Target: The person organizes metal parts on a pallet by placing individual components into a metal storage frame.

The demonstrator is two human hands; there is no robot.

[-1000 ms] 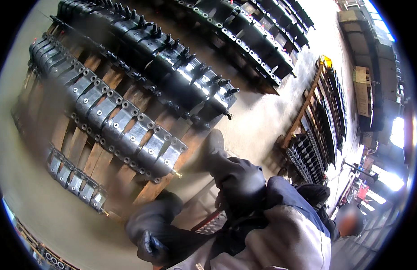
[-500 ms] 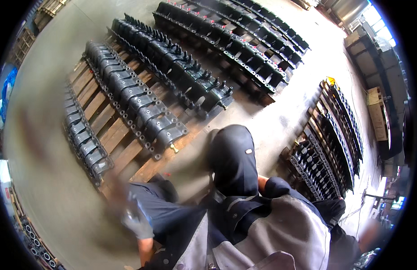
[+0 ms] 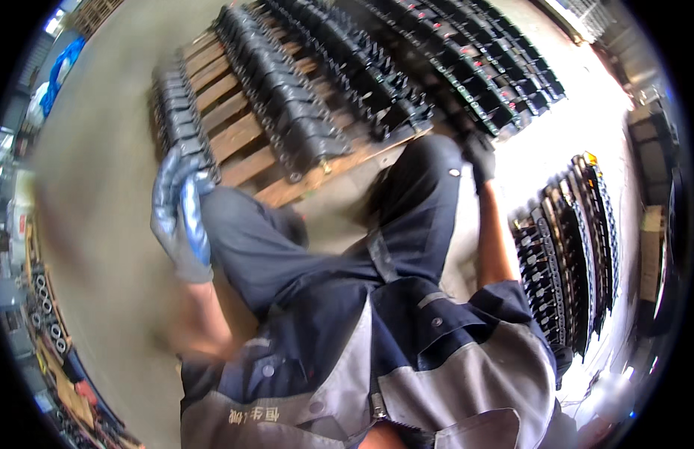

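My left hand (image 3: 182, 217), in a grey glove with a shiny blue coating, is raised beside my left knee. Its fingers are loosely bent, thumb apart, and I see nothing held. Just beyond its fingertips is the near end of a long black ribbed metal casting (image 3: 181, 105), the leftmost on a wooden pallet (image 3: 235, 135). Another such casting (image 3: 287, 97), with bolt holes along its flanges and a brass-coloured fitting at its near end, lies beside it. By my right knee is my right hand (image 3: 479, 157) in a dark glove; its fingers are blurred and partly hidden.
More black castings (image 3: 354, 67) stretch away behind, some with upright studs, others with red caps (image 3: 478, 65). Stacked rows of dark metal parts (image 3: 564, 254) stand at the right. Ring-shaped parts (image 3: 47, 307) lie at the far left. A cardboard-coloured box (image 3: 651, 254) is at the right edge.
My left hand has come up and forward toward the leftmost casting. My right hand has come into sight beside my right knee. The whole view has shifted, with the pallet now farther right.
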